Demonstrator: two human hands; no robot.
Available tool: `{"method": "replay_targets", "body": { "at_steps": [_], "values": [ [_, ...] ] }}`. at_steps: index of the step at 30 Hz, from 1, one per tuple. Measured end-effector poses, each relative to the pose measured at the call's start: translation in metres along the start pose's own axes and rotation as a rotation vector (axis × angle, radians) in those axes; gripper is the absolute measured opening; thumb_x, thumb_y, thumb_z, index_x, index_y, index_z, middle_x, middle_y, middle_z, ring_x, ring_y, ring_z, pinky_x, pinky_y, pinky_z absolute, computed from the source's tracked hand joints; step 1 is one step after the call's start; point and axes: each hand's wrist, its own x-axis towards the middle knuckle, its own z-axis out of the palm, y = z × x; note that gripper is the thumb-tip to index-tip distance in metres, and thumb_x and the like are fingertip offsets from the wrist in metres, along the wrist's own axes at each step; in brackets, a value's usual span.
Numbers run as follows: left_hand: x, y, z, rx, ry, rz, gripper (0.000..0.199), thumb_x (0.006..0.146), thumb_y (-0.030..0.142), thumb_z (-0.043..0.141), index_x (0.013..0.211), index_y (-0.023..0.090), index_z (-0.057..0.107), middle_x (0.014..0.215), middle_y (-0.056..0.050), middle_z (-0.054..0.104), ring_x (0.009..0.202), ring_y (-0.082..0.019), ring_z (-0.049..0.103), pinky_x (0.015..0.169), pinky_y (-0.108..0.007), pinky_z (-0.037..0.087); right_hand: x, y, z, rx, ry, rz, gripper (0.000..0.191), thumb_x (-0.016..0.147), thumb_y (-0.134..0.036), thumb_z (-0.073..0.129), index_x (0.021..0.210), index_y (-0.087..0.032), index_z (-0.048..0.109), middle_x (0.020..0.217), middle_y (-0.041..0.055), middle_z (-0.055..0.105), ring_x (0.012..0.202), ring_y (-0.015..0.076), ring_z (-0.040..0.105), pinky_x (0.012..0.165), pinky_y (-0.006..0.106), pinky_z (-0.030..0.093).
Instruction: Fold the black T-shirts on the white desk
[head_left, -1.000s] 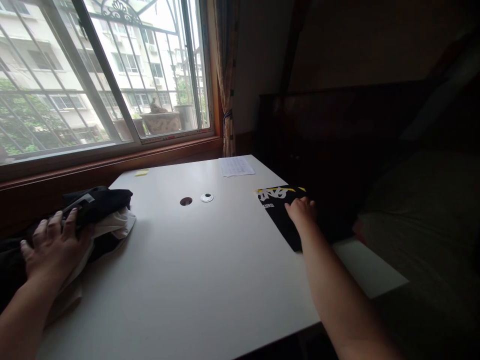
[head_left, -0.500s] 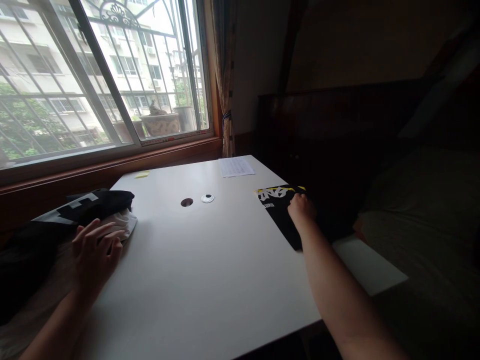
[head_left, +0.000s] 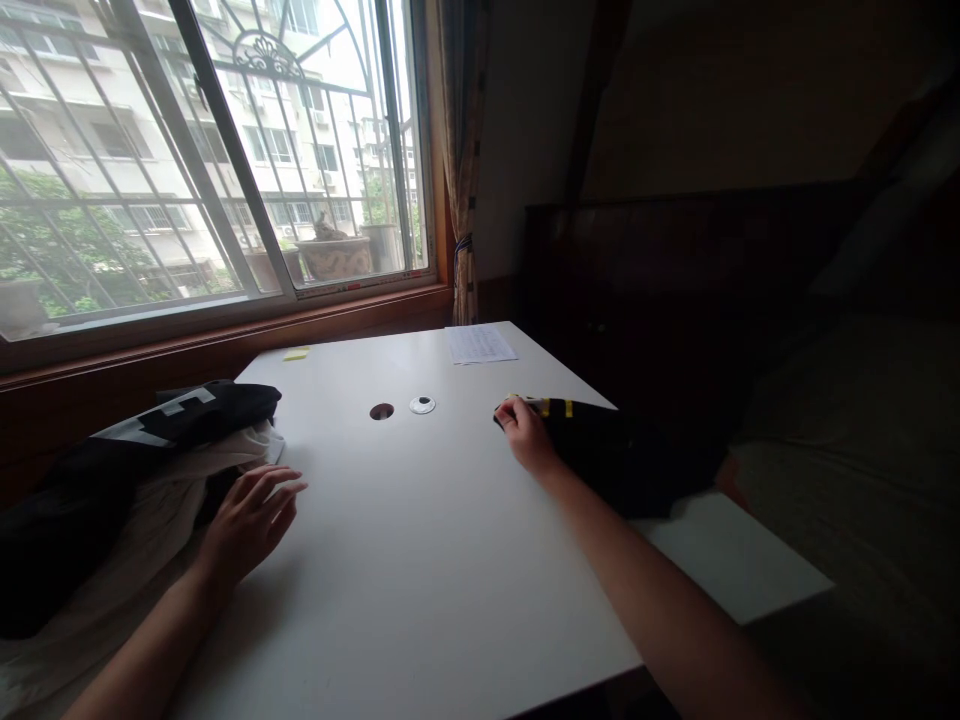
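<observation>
My right hand (head_left: 525, 435) is closed in a pinch on the near-left edge of a black garment (head_left: 622, 460) with yellow and white print. That cloth lies at the table's right side, and its far part fades into shadow. My left hand (head_left: 251, 520) hovers over the left part of the white table (head_left: 405, 560), fingers loosely spread and holding nothing. Just left of it lies a heap of clothes: a black garment with grey patches (head_left: 180, 415) and white cloth (head_left: 169, 510) beneath it.
Printed paper (head_left: 482, 344) and a yellow sticky note (head_left: 296, 354) lie along the table's far edge. Mid-table are a round cable hole (head_left: 382, 412) and its silvery cover (head_left: 422, 405). A barred window (head_left: 225, 150) and a tied curtain (head_left: 465, 180) stand beyond.
My right hand has moved left, drawing the black garment's edge over so its white lettering is mostly hidden. My left hand has shifted right, away from the clothes heap. The view has tilted slightly.
</observation>
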Motion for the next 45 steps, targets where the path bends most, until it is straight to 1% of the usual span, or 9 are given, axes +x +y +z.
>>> {"method": "replay_targets", "body": {
  "at_steps": [5, 13, 16, 21, 23, 27, 34, 39, 45],
  "values": [
    [0.003, 0.008, 0.003, -0.048, -0.067, 0.056, 0.028, 0.092, 0.012, 0.057, 0.114, 0.027, 0.067, 0.117, -0.006, 0.069, 0.107, -0.025, 0.064, 0.097, -0.045, 0.052, -0.039, -0.06, 0.018, 0.556, -0.293, -0.154, 0.019, 0.097, -0.041, 0.056, 0.088, -0.023, 0.055, 0.091, 0.0035, 0.061, 0.086, 0.0205, 0.056, 0.084, 0.035, 0.048],
    [0.006, 0.016, 0.003, -0.097, -0.146, 0.088, 0.035, 0.097, 0.014, 0.054, 0.129, 0.028, 0.061, 0.12, -0.007, 0.067, 0.105, -0.023, 0.064, 0.094, -0.04, 0.054, -0.074, -0.112, 0.012, 0.9, -1.198, -0.153, 0.029, 0.089, -0.048, 0.07, 0.097, -0.021, 0.068, 0.097, 0.0042, 0.072, 0.097, 0.0209, 0.067, 0.092, 0.036, 0.05],
    [0.005, 0.015, 0.006, -0.103, -0.181, 0.08, 0.037, 0.098, 0.017, 0.054, 0.133, 0.03, 0.06, 0.123, -0.007, 0.066, 0.106, -0.023, 0.064, 0.092, -0.04, 0.055, -0.061, -0.099, 0.002, 0.962, -1.105, -0.09, 0.035, 0.093, -0.052, 0.063, 0.096, -0.018, 0.069, 0.094, 0.0067, 0.074, 0.091, 0.0227, 0.071, 0.083, 0.036, 0.054],
    [0.003, 0.013, 0.008, -0.096, -0.196, 0.085, 0.036, 0.099, 0.021, 0.054, 0.132, 0.031, 0.061, 0.124, -0.007, 0.066, 0.107, -0.025, 0.064, 0.089, -0.041, 0.057, -0.024, -0.04, -0.012, 0.623, -0.381, 0.067, 0.046, 0.096, -0.056, 0.051, 0.068, -0.021, 0.059, 0.065, 0.0014, 0.063, 0.059, 0.0155, 0.058, 0.065, 0.03, 0.049],
    [0.003, 0.013, 0.008, -0.088, -0.202, 0.089, 0.035, 0.099, 0.021, 0.053, 0.132, 0.03, 0.062, 0.124, -0.008, 0.066, 0.107, -0.025, 0.064, 0.089, -0.041, 0.057, -0.011, -0.016, -0.016, 0.309, -0.254, 0.242, 0.05, 0.098, -0.056, 0.045, 0.061, -0.023, 0.052, 0.058, 0.0007, 0.058, 0.054, 0.0151, 0.054, 0.063, 0.03, 0.047],
    [0.003, 0.014, 0.005, -0.086, -0.198, 0.087, 0.035, 0.1, 0.019, 0.052, 0.132, 0.029, 0.061, 0.124, -0.008, 0.065, 0.106, -0.024, 0.064, 0.089, -0.04, 0.057, 0.0, 0.009, -0.018, 0.068, -0.403, 0.45, 0.053, 0.097, -0.047, 0.041, 0.051, -0.022, 0.052, 0.044, 0.0024, 0.054, 0.043, 0.015, 0.049, 0.053, 0.03, 0.042],
    [0.003, 0.016, 0.004, -0.116, -0.177, 0.099, 0.041, 0.099, 0.013, 0.052, 0.137, 0.026, 0.056, 0.121, -0.009, 0.065, 0.104, -0.023, 0.064, 0.088, -0.038, 0.056, -0.014, -0.014, 0.002, 0.329, -0.637, 0.237, 0.017, 0.081, -0.024, 0.057, 0.081, -0.019, 0.073, 0.074, 0.0013, 0.073, 0.068, 0.0169, 0.065, 0.069, 0.028, 0.051],
    [0.007, 0.02, 0.001, -0.1, -0.165, 0.125, 0.047, 0.097, 0.01, 0.052, 0.142, 0.025, 0.051, 0.119, -0.009, 0.066, 0.1, -0.022, 0.064, 0.085, -0.037, 0.057, -0.03, -0.029, 0.006, 0.937, -0.863, 0.234, 0.046, 0.083, -0.023, 0.065, 0.128, -0.027, 0.069, 0.127, 0.0048, 0.069, 0.116, 0.025, 0.065, 0.104, 0.041, 0.049],
    [0.033, 0.056, -0.012, -0.128, -0.107, 0.262, 0.053, 0.097, 0.005, 0.052, 0.145, 0.027, 0.05, 0.121, -0.009, 0.065, 0.102, -0.021, 0.063, 0.087, -0.035, 0.056, -0.044, -0.046, 0.014, 1.004, -1.072, 0.238, 0.073, 0.079, -0.021, 0.078, 0.147, -0.031, 0.052, 0.143, 0.0074, 0.059, 0.13, 0.0283, 0.057, 0.111, 0.048, 0.045]
  ]
}}
